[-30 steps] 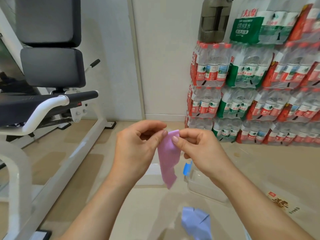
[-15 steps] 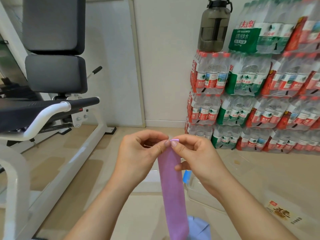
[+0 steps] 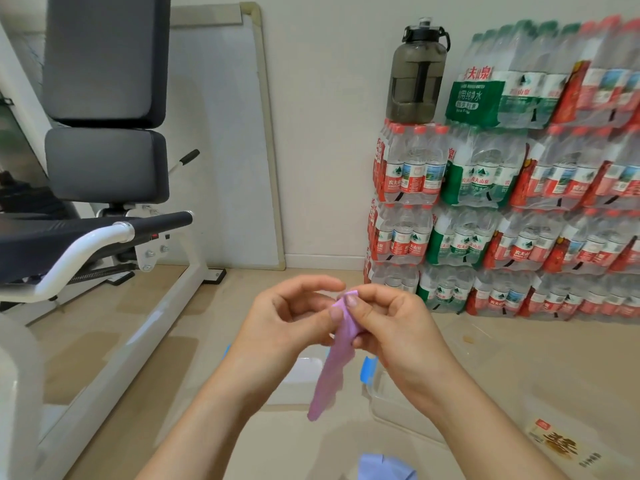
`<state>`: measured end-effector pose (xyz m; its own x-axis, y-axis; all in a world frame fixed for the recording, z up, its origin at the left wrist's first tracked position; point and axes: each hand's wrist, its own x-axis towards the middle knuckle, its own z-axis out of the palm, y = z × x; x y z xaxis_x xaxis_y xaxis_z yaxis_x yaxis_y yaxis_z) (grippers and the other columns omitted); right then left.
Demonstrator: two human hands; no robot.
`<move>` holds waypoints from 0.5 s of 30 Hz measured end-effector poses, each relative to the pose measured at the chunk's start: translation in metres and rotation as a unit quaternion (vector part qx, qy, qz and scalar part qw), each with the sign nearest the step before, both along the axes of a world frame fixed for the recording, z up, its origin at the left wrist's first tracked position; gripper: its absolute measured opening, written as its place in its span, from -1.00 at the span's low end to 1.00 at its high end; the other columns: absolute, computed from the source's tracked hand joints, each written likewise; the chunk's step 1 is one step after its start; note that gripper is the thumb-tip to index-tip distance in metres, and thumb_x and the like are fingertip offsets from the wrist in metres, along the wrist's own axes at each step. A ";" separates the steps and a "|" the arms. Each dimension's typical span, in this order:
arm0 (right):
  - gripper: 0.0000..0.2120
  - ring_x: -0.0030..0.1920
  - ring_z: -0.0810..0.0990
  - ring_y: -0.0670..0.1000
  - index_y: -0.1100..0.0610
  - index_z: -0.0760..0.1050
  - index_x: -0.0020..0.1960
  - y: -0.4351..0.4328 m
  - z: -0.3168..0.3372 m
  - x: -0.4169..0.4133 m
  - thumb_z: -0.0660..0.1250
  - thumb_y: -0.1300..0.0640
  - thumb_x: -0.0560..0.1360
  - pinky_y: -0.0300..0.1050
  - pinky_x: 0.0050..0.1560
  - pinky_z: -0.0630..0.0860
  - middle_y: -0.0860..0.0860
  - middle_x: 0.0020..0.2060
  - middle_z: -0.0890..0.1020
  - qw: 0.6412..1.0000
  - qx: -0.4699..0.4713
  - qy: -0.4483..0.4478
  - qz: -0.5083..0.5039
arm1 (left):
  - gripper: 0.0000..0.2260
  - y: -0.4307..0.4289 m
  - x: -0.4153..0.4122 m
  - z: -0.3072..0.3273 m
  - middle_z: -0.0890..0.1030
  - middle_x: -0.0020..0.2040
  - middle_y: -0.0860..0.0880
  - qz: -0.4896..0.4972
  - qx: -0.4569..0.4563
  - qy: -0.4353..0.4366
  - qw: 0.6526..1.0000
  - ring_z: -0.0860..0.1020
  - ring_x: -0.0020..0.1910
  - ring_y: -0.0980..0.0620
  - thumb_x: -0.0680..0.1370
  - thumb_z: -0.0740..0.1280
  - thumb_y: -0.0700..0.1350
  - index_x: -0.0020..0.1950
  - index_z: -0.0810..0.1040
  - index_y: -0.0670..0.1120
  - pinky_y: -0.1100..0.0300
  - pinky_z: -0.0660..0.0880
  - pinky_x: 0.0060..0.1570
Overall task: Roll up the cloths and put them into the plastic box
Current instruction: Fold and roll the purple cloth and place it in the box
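Standing at the far left is a white-framed exercise machine [image 3: 104,150] with dark pads, and beside it a whiteboard [image 3: 221,133] leans against the wall. In the middle, above the floor, the left hand [image 3: 287,323] has its fingers curled, and its thumb lies on the upper end of the pink cloth [image 3: 334,368]. The right hand [image 3: 391,327] meets it from the other side and pinches the same upper end with the thumb on top. So the two hands are together, both clamped on this cloth. The cloth hangs down from them in the air as a narrow strip, outside the box. A blue cloth [image 3: 384,467] lies at the bottom edge of the view. Under the right hand the clear plastic box [image 3: 398,403] sits on the floor, with a blue clasp [image 3: 367,370] on its left side. Further right, a dark water jug [image 3: 417,74] stands on stacked packs of bottled water [image 3: 519,202] along the wall.
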<state>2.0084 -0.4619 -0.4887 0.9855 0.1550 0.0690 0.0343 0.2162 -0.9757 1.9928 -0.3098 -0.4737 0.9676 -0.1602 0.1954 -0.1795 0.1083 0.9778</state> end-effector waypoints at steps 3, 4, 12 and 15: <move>-0.89 -0.32 0.57 0.01 0.25 0.62 -0.08 -0.007 0.004 0.002 0.32 0.28 0.49 -0.21 -0.35 0.52 0.12 -0.29 0.63 0.983 0.125 0.080 0.109 | -0.71 0.004 -0.001 0.002 0.62 -0.13 -0.14 -0.053 0.032 -0.045 0.997 0.57 -0.15 -0.06 0.38 0.35 -0.31 0.04 0.66 -0.07 0.13 0.53 -0.14; -0.86 -0.30 0.55 0.02 0.27 0.61 0.01 -0.009 0.006 0.002 0.35 0.28 0.47 -0.19 -0.30 0.53 0.15 -0.22 0.63 0.976 0.138 0.091 0.142 | -0.74 0.004 -0.001 0.002 0.59 -0.13 -0.12 -0.025 0.075 -0.074 0.994 0.54 -0.13 -0.07 0.37 0.39 -0.26 0.03 0.67 -0.05 0.11 0.52 -0.11; -0.84 -0.10 0.59 -0.12 0.05 0.59 0.03 -0.015 0.010 -0.003 0.29 0.03 0.54 -0.25 -0.24 0.41 0.00 -0.07 0.69 0.990 -0.130 0.001 0.047 | -0.91 -0.004 -0.004 0.003 0.69 -0.24 0.04 0.103 0.213 -0.111 0.965 0.62 -0.24 0.02 0.43 0.48 -0.22 -0.23 0.67 -0.04 0.13 0.56 -0.19; -0.85 -0.28 0.58 -0.22 0.10 0.65 0.01 -0.014 0.016 -0.011 0.37 0.12 0.49 -0.43 -0.32 0.38 -0.03 -0.16 0.70 0.980 -0.156 -0.050 0.108 | -0.86 -0.006 -0.004 0.002 0.69 -0.30 0.06 0.130 0.215 -0.083 0.964 0.62 -0.31 0.11 0.42 0.46 -0.27 -0.22 0.68 -0.02 0.30 0.53 -0.28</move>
